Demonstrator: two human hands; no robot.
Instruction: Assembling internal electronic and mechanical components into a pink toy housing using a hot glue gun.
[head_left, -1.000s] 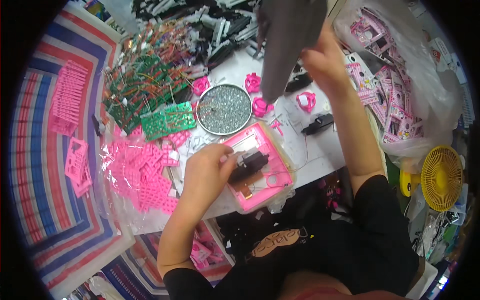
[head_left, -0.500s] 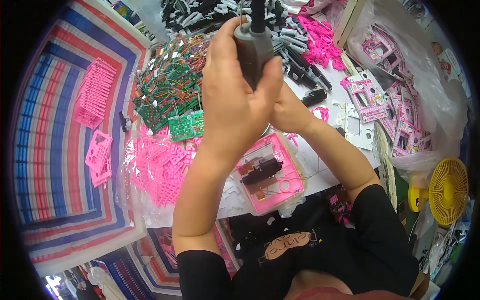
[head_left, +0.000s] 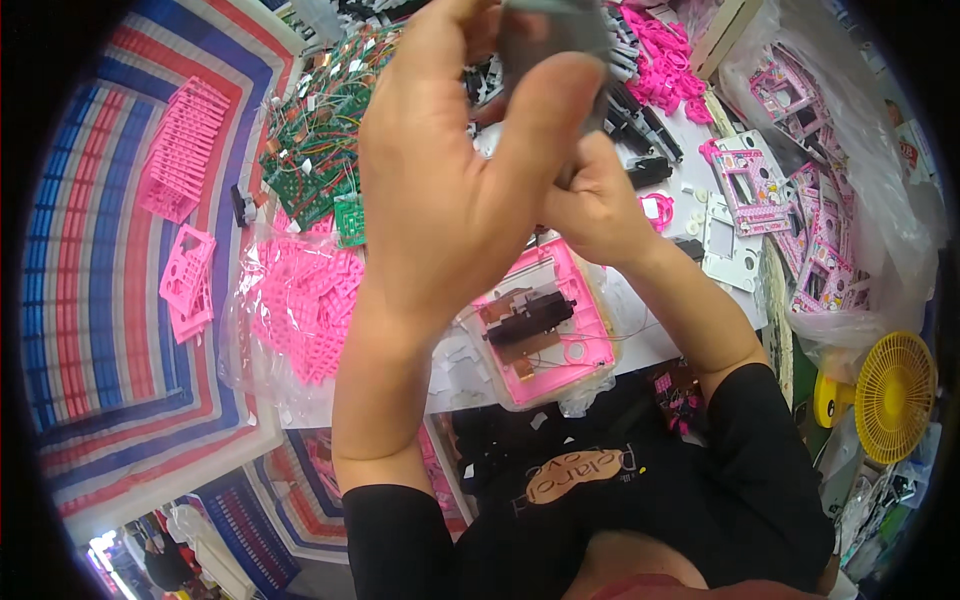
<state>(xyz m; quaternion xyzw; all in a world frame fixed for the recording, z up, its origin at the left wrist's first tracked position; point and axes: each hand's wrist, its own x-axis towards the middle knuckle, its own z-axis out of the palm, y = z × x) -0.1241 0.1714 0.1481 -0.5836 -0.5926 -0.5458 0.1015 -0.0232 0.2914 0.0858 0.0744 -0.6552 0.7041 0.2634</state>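
Observation:
My left hand [head_left: 430, 190] is wrapped round the grey and black body of an electric screwdriver [head_left: 555, 35], thumb along its near side. Close beneath it, my right hand [head_left: 600, 215] has its fingers curled near the tool's lower end; what they hold, if anything, is hidden. Below both hands lies an open pink plastic case [head_left: 590, 345] on a wrapped pad. Inside the case sit a black mechanism [head_left: 530, 320] and thin wires. My left hand covers part of the case's far-left side.
Green circuit boards [head_left: 315, 150] with wires are heaped at the far left, above bagged pink plastic parts [head_left: 305, 310]. Pink racks [head_left: 185, 150] stand on striped cloth. At the right are printed pink panels [head_left: 825, 235] in clear plastic and a yellow fan [head_left: 895, 398].
My left hand and the screwdriver have come up closer to the camera, the tool shifting right. My right hand has moved slightly right, and its fingers show more now. The case stays put.

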